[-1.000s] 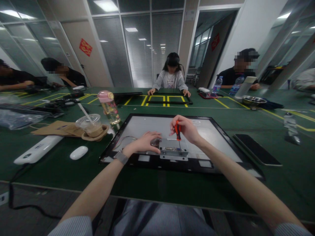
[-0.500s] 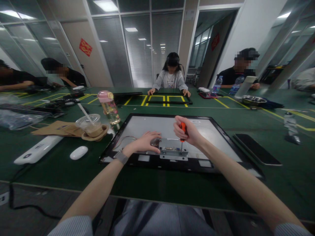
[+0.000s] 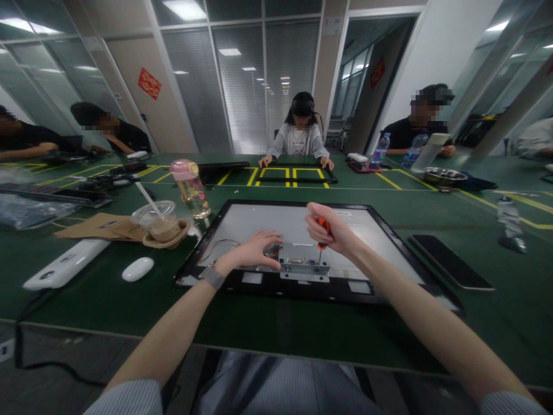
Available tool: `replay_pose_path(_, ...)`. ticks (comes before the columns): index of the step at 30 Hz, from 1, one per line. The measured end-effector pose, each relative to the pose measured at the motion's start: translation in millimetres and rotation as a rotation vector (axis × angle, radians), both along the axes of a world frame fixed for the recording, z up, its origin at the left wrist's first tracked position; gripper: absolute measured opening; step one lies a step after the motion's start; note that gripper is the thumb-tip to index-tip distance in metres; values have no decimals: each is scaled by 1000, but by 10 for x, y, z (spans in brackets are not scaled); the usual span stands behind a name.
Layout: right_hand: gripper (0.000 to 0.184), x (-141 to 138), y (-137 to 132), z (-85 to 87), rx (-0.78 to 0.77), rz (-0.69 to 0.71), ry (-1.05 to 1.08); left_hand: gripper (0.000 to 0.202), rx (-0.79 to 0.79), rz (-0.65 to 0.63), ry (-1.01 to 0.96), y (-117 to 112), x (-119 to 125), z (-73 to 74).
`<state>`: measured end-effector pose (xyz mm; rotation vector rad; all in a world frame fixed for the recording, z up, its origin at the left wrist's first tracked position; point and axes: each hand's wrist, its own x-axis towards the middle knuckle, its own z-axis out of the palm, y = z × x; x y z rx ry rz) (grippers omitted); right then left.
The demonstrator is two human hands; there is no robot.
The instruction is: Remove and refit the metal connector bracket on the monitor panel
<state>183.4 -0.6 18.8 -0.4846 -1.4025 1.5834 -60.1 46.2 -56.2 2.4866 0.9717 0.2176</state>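
A flat display panel with a black frame lies back side up on the green table in front of me. At its near edge sits a metal bracket with a row of connector ports. My right hand is closed around a red and black screwdriver. The screwdriver stands nearly upright, its tip at the right end of the bracket. My left hand lies at the bracket's left end, thumb and fingers spread apart. A dark part, hard to make out, shows between that thumb and the fingers.
Left of the panel are a pink-lidded bottle, a plastic cup with a straw, a small white case and a long white device. A black phone lies on the right. Across the table a person handles a black frame.
The screwdriver's tilt has shifted slightly in my right hand, its tip still at the bracket's right end. My left hand and the panel have stayed in place.
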Motion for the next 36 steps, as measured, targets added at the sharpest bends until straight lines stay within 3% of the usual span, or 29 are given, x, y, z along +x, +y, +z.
replay_pose_path(4, 44, -36, 9, -32, 29, -32, 38, 78, -9, 5, 0, -17, 5, 23)
replay_pose_path(12, 44, -8, 24, -30, -38, 40, 15, 78, 0, 3, -11, -20, 11, 21)
replay_pose_path(22, 52, -82, -10, -55, 100, -63, -54, 77, -13, 15, 14, -43, 16, 62)
replay_pose_path(29, 49, -72, -35, -17, -40, 47, 40, 79, -3, -2, -1, -32, 11, 46)
replay_pose_path(36, 48, -93, -24, -64, 26, 3, 21, 79, -8, 5, -9, -26, 11, 38)
